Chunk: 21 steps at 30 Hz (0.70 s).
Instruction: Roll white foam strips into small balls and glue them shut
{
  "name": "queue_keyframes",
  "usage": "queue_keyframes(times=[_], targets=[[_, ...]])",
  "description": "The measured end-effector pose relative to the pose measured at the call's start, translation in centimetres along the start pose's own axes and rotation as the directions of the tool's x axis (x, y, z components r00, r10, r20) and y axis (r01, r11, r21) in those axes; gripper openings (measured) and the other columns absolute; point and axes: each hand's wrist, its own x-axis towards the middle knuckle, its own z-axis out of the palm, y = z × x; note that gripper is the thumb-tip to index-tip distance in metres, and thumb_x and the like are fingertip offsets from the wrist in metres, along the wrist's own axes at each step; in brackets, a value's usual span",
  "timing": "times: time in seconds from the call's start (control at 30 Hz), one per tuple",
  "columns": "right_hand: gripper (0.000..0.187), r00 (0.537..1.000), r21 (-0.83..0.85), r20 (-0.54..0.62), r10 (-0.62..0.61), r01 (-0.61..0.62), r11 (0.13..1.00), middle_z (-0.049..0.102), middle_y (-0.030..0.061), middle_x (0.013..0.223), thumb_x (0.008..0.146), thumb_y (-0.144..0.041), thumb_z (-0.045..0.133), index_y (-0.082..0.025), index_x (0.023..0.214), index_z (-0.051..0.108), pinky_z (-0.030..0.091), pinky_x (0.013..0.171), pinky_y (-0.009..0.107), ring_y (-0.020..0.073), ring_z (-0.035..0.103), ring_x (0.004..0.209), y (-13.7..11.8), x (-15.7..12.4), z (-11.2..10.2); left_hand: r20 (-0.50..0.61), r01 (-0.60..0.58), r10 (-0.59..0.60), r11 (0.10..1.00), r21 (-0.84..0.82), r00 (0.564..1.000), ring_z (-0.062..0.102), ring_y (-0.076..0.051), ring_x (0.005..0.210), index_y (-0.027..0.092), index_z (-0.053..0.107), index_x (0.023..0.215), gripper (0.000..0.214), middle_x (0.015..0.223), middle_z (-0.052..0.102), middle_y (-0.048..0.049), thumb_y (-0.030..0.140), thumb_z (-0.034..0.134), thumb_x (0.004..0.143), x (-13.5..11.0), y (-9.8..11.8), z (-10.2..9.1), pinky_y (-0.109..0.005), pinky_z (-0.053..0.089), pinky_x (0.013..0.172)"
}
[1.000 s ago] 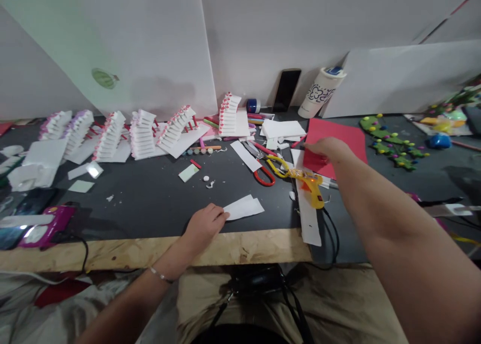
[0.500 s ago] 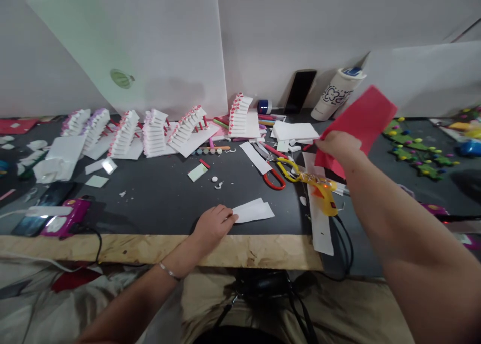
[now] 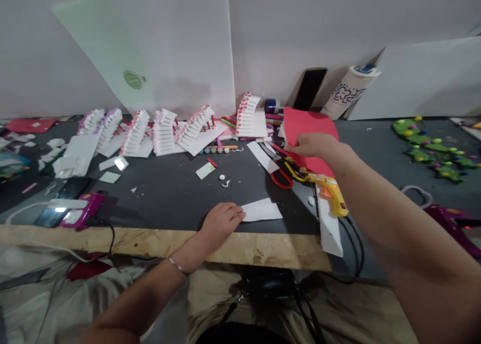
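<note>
My right hand [image 3: 313, 144] grips a red sheet of paper [image 3: 306, 128] and holds it in the air above the scissors and the glue gun. My left hand [image 3: 221, 221] rests near the front edge of the dark table [image 3: 161, 198], its curled fingers pressing the left end of a white paper piece [image 3: 262, 211]. A yellow glue gun [image 3: 328, 189] lies on a white strip just below the red sheet. Red-handled scissors [image 3: 278, 176] lie beside it.
Several white paper stair models [image 3: 165, 131] stand in a row at the back. A phone [image 3: 308, 88] and a white cup [image 3: 347, 93] lean on the wall. A purple glue gun [image 3: 80, 213] lies at left, green felt shapes [image 3: 432, 151] at right. White boards stand behind.
My right hand lifted the red sheet off the table, raised it to the right, then swung it leftward over the scissors. The left hand stayed on the white paper.
</note>
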Motion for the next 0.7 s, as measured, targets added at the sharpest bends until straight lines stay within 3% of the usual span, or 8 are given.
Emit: queue_keyframes(times=[0.07, 0.1, 0.13, 0.2, 0.27, 0.37, 0.57, 0.7], targets=[[0.035, 0.996, 0.019, 0.047, -0.071, 0.07, 0.997, 0.067, 0.0058, 0.074, 0.085, -0.053, 0.059, -0.018, 0.084, 0.062, 0.044, 0.067, 0.031, 0.0193, 0.06, 0.07, -1.3, -3.2, 0.8, -0.006, 0.009, -0.009, 1.0, -0.013, 1.0, 0.062, -0.018, 0.098, 0.016, 0.065, 0.105, 0.017, 0.101, 0.071, -0.0078, 0.015, 0.052, 0.093, 0.0, 0.0, 0.0, -0.032, 0.046, 0.079], [0.031, 0.969, 0.08, 0.033, -0.244, 0.24, 0.967, 0.068, 0.0065, 0.084, 0.088, -0.049, 0.056, -0.019, 0.093, 0.061, 0.044, 0.068, 0.03, 0.0191, 0.061, 0.075, -1.9, -5.1, 1.6, -0.009, 0.019, -0.019, 1.0, -0.02, 1.0, 0.062, -0.017, 0.097, 0.016, 0.065, 0.104, 0.017, 0.1, 0.071, -0.0071, 0.015, 0.052, 0.094, 0.1, 0.0, -0.1, -0.032, 0.045, 0.078], [0.028, 0.912, 0.127, -0.001, -0.41, 0.406, 0.905, 0.068, 0.0077, 0.091, 0.088, -0.046, 0.057, -0.019, 0.097, 0.061, 0.045, 0.07, 0.031, 0.02, 0.061, 0.081, -2.7, -7.0, 2.6, -0.013, 0.033, -0.033, 0.999, -0.026, 0.999, 0.062, -0.017, 0.095, 0.016, 0.065, 0.104, 0.017, 0.099, 0.071, -0.0064, 0.016, 0.051, 0.094, 0.1, 0.0, -0.2, -0.032, 0.045, 0.077], [0.028, 0.727, 0.141, -0.116, -0.677, 0.687, 0.713, 0.065, 0.0088, 0.106, 0.084, -0.038, 0.064, -0.02, 0.106, 0.059, 0.045, 0.083, 0.035, 0.0231, 0.058, 0.099, -4.2, -10.7, 5.0, -0.018, 0.072, -0.072, 0.997, -0.028, 0.997, 0.061, -0.017, 0.091, 0.016, 0.065, 0.1, 0.017, 0.096, 0.071, -0.0057, 0.017, 0.049, 0.095, 0.4, -0.1, -0.7, -0.032, 0.043, 0.073], [0.04, 0.651, 0.092, -0.176, -0.738, 0.758, 0.646, 0.064, 0.0091, 0.112, 0.08, -0.035, 0.07, -0.018, 0.114, 0.057, 0.044, 0.083, 0.036, 0.0249, 0.055, 0.102, -5.5, -13.4, 7.5, -0.023, 0.119, -0.119, 0.993, 0.0, 0.993, 0.06, -0.018, 0.084, 0.017, 0.066, 0.096, 0.017, 0.092, 0.07, -0.0054, 0.018, 0.048, 0.095, 0.7, -0.3, -1.5, -0.032, 0.041, 0.068], [0.007, 0.688, -0.04, -0.289, -0.666, 0.687, 0.726, 0.065, 0.0069, 0.09, 0.088, -0.02, 0.059, -0.018, 0.094, 0.063, 0.04, 0.072, 0.034, 0.0218, 0.055, 0.084, -6.8, -15.3, 10.2, -0.012, 0.148, -0.148, 0.987, 0.064, 0.989, 0.056, -0.018, 0.076, 0.019, 0.066, 0.094, 0.02, 0.083, 0.067, -0.004, 0.018, 0.047, 0.095, 1.4, -0.7, -2.7, -0.032, 0.037, 0.064], [0.019, 0.686, -0.172, -0.422, -0.592, 0.581, 0.796, 0.062, 0.0052, 0.078, 0.092, -0.013, 0.05, -0.02, 0.082, 0.064, 0.031, 0.069, 0.033, 0.0199, 0.049, 0.076, -5.5, -15.4, 11.7, 0.045, 0.046, -0.052, 0.993, 0.111, 0.998, 0.054, -0.018, 0.076, 0.018, 0.064, 0.088, 0.015, 0.086, 0.066, -0.0044, 0.016, 0.05, 0.094, 1.9, -1.7, -2.4, -0.032, 0.036, 0.064], [0.018, 0.686, -0.188, -0.426, -0.589, 0.57, 0.8, 0.062, 0.006, 0.079, 0.091, -0.012, 0.05, -0.018, 0.082, 0.064, 0.029, 0.069, 0.033, 0.0199, 0.046, 0.076, -3.9, -15.7, 12.5, 0.081, 0.024, -0.035, 0.99, 0.138, 0.996, 0.053, -0.018, 0.074, 0.017, 0.064, 0.087, 0.013, 0.085, 0.065, -0.0041, 0.014, 0.053, 0.092, 1.0, -2.0, -1.4, -0.031, 0.035, 0.062]])
